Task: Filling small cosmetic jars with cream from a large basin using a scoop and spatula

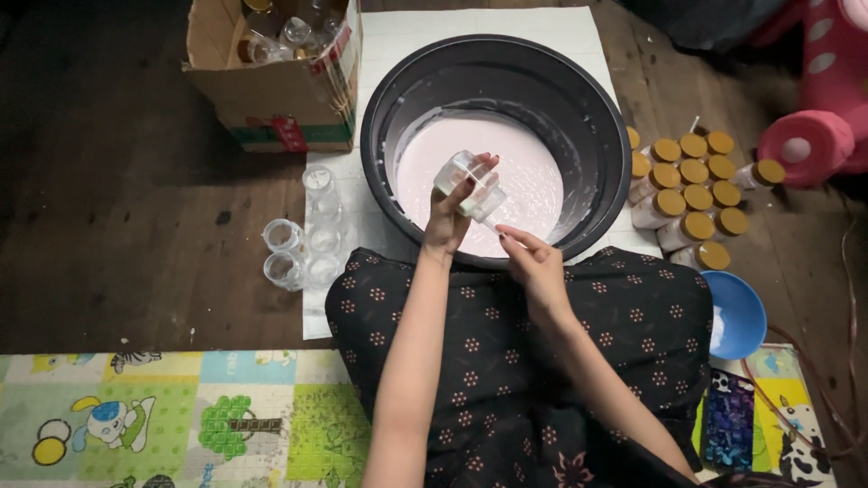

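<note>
Head view shows my left hand (449, 215) gripping a clear bottle (468, 181), tilted above the pink liquid in the black basin (398, 108). My right hand (533, 262) pinches something thin beneath it; I cannot tell what.

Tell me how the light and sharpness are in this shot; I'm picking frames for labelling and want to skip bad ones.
Head view: light falls on the middle, so the pale pink liquid in the black basin and the white mat show well; the wooden floor at left lies in shadow; the clear bottle in the left hand is slightly soft; the right hand is sharp; no strong glare.
</note>
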